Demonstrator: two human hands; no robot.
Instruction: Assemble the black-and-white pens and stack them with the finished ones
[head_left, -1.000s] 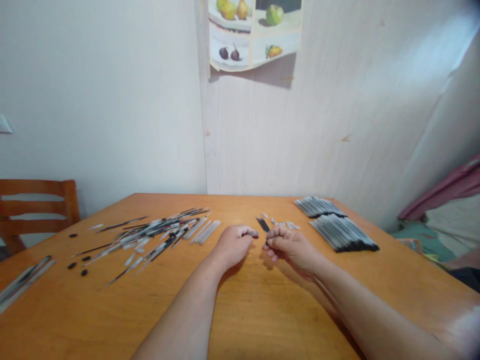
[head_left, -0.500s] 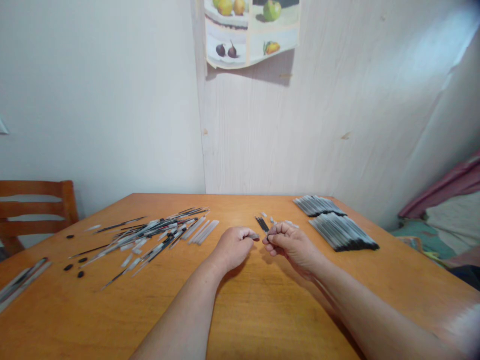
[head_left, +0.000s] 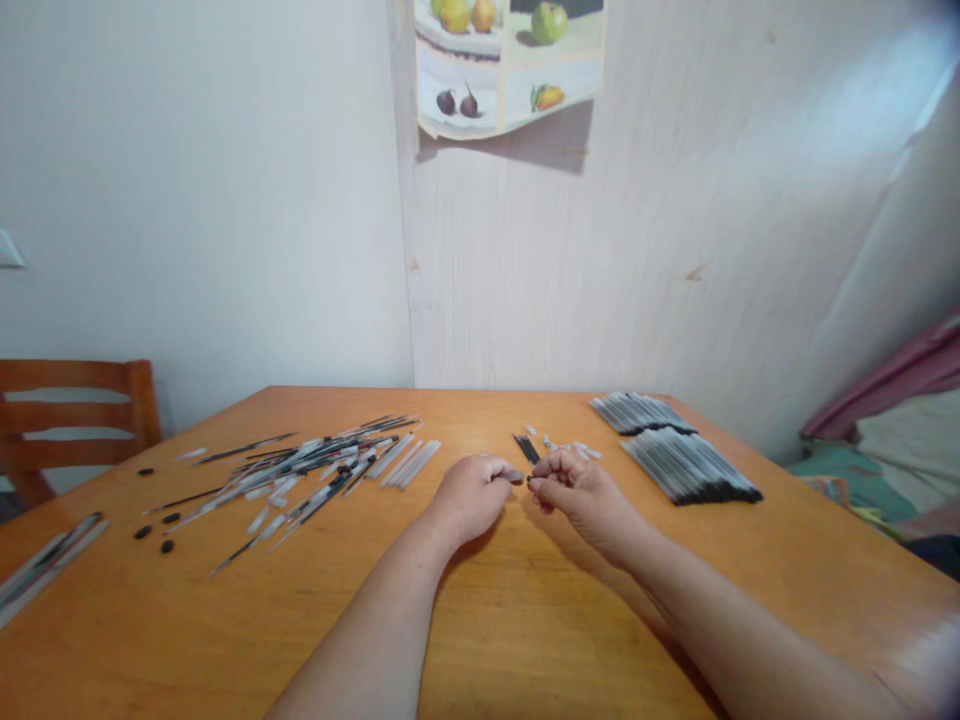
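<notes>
My left hand (head_left: 474,500) is closed, thumb and forefinger pinching a pale grey tube (head_left: 517,478) of which only the tip shows. Facing it across a narrow gap, my right hand (head_left: 574,492) pinches a small black plug (head_left: 530,480); its exact shape is too small to tell. Just behind the right fingertips lie a few dark thin rods (head_left: 526,447) and several short clear caps (head_left: 576,450). Left of my left hand, several translucent tubes (head_left: 411,464) lie side by side on the wooden table (head_left: 495,620).
A loose pile of pen refills and caps (head_left: 315,465) spreads over the left side. Several black round pieces (head_left: 166,547) and a bundle of tubes (head_left: 49,565) lie farther left. Two rows of black-ended tubes (head_left: 690,468) lie at right. A wooden chair (head_left: 75,420) stands at left.
My right fingers have shifted slightly, and the black plug now shows more clearly at their tips. My left hand keeps its pinch. The whole view has moved a little.
</notes>
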